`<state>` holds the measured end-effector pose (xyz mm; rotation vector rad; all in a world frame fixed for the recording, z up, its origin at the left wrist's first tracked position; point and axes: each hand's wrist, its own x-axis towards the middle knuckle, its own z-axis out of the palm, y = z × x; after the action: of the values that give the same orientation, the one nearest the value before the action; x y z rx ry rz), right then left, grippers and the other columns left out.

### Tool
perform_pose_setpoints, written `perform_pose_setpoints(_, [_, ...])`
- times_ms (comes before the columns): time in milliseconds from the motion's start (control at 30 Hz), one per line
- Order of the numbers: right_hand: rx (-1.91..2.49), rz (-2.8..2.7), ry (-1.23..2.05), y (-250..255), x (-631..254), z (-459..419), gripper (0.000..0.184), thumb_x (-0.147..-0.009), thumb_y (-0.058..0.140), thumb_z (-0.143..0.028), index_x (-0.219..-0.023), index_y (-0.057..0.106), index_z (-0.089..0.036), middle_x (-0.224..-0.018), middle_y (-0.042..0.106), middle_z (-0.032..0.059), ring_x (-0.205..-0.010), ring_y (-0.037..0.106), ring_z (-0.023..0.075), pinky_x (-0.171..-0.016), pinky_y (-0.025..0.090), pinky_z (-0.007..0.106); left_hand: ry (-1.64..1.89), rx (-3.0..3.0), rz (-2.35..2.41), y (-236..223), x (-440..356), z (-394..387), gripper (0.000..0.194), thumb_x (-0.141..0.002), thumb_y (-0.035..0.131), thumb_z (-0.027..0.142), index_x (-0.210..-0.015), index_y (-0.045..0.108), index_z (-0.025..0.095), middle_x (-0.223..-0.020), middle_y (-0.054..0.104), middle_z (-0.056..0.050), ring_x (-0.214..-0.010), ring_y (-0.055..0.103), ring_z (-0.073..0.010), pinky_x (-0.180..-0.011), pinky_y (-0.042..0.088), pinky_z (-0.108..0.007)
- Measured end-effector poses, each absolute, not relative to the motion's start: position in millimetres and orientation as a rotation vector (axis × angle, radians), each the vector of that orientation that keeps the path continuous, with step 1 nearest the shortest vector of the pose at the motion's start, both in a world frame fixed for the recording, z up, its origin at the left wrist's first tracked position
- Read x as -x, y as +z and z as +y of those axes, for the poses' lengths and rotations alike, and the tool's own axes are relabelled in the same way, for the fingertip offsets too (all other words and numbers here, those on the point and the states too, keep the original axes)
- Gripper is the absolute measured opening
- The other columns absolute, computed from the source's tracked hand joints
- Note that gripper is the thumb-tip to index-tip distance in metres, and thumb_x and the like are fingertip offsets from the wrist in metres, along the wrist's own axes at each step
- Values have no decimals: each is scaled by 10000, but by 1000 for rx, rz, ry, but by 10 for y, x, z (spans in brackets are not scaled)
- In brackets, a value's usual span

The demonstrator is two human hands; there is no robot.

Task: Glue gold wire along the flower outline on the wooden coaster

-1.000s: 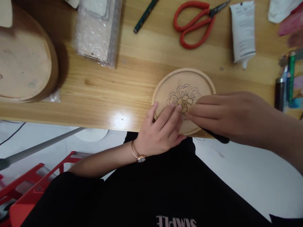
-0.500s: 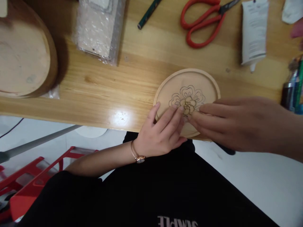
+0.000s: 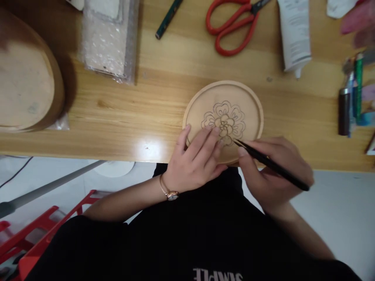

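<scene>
Right grip [image 3: 278, 154] is closed on a black tool [image 3: 272, 164], its tip by the flower design [image 3: 225, 124] on the wooden tray [image 3: 199, 105]; left grip [image 3: 191, 164], fingers loosely spread, rests on that tray, at the near edge of the counter [image 3: 131, 117]

Left hand [image 3: 190, 168]: back uppermost, pointing to one o'clock
Left fingers [image 3: 207, 146]: gently bent, loosely fanned, the little finger set apart from the rest
Left thumb [image 3: 218, 171]: out toward two o'clock
Left forearm [image 3: 125, 201]: bare, slanting back to eight o'clock
Right hand [image 3: 285, 158]: at three o'clock from the left, apart from it, pinching
Right thumb [image 3: 249, 168]: toward eleven o'clock
Right forearm [image 3: 304, 232]: bare, back to four o'clock
</scene>
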<state>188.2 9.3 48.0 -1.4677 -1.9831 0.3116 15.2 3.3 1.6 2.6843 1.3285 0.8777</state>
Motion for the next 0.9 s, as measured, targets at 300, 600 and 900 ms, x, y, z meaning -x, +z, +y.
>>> perform_pose_setpoints(300, [1557, -1719, 189, 246, -1516, -32, 105, -775, 651, -113, -852, 670, -181, -760, 671, 28, -676, 642, 136, -616, 561, 264, 852, -2669, 1352, 7, -164, -2, 395, -912, 488, 381, -1130, 610, 75, -1244, 628, -207, -1189, 579, -321, -1054, 365, -534])
perform_pose_setpoints(600, [1556, -1718, 70, 172, -1490, -42, 84, -778, 654, -104, -852, 660, -142, -755, 673, 39, -687, 640, 125, -636, 559, 248, 857, -2670, 1355, 11, -171, -1, 369, -897, 502, 343, -1119, 621, 73, -1242, 631, -202, -1178, 584, -325, -1049, 360, -529])
perform_pose_setpoints(900, [1564, -1721, 60, 174, -1478, -37, 115, -763, 668, -94, -866, 658, -144, -761, 673, 42, -685, 642, 126, -627, 565, 246, 882, -2662, 1364, 9, -180, 2, 347, -889, 497, 310, -1110, 621, 73, -1226, 642, -197, -1168, 594, -322, -1041, 368, -527])
